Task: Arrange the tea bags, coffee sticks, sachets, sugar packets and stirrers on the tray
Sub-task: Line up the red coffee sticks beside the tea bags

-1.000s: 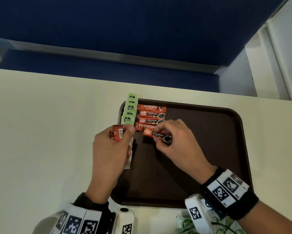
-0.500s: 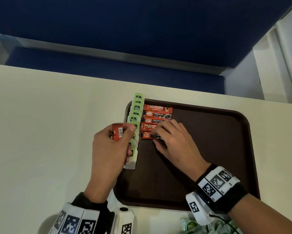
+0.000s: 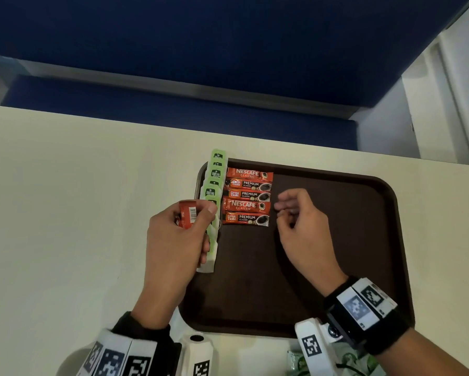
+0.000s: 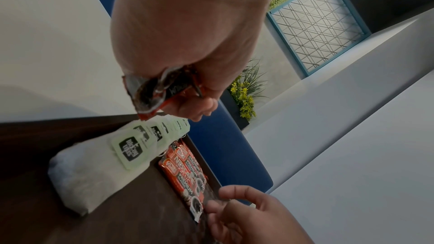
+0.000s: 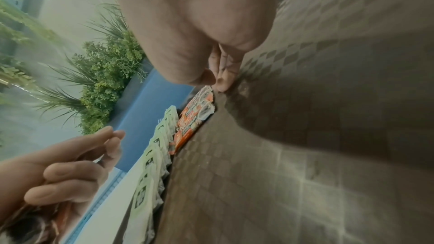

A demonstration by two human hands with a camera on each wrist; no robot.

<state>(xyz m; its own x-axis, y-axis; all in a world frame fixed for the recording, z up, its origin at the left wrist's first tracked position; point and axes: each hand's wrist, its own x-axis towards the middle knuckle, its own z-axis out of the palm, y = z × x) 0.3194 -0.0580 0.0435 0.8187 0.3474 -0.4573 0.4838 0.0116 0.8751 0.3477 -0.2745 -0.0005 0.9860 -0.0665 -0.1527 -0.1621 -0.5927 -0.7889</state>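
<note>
A dark brown tray (image 3: 363, 240) lies on the pale table. Along its left rim stands a column of green-tagged tea bags (image 3: 213, 183). Beside them several red coffee sticks (image 3: 248, 196) lie stacked in a neat column. My left hand (image 3: 179, 234) hovers over the tray's left edge and grips a bunch of red coffee sticks (image 3: 187, 214) (image 4: 159, 90). My right hand (image 3: 301, 221) floats just right of the laid sticks, fingers loosely curled, holding nothing. The right wrist view shows its fingertips (image 5: 220, 83) just above the tray floor, near the ends of the coffee sticks (image 5: 195, 116).
Green packets (image 3: 298, 362) lie on the table below the tray's near edge, partly hidden by my right wrist. A blue bench (image 3: 173, 115) runs behind the table's far edge. The right half of the tray is bare.
My right hand has let go of the lowest coffee stick, now lying in the column, and pulled back to the right. The left hand stays put with its sticks.
</note>
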